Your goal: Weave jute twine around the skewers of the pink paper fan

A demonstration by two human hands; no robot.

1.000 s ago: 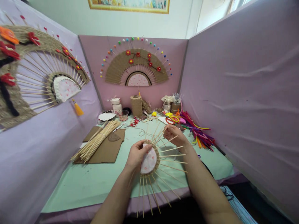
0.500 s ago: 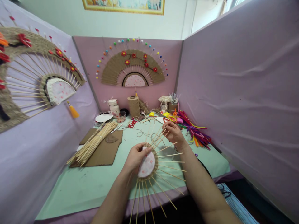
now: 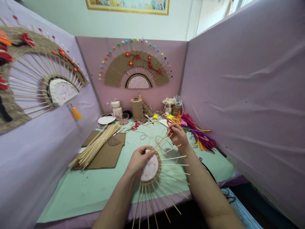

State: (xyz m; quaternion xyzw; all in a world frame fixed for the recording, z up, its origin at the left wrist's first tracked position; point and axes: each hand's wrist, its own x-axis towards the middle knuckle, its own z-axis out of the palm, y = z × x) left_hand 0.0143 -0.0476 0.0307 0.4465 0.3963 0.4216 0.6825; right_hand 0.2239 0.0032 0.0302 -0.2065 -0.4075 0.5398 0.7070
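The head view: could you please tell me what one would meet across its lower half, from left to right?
Bundle of thin sticks, left hand gripping the half-round woven piece, right hand, pile of coloured fuzzy stems.

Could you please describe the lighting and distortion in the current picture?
Head view: brightest at upper right, near-black below the table; head view: the fan on the left panel looks stretched towards the frame's edge; head view: fine detail at the right hand is hard to discern.
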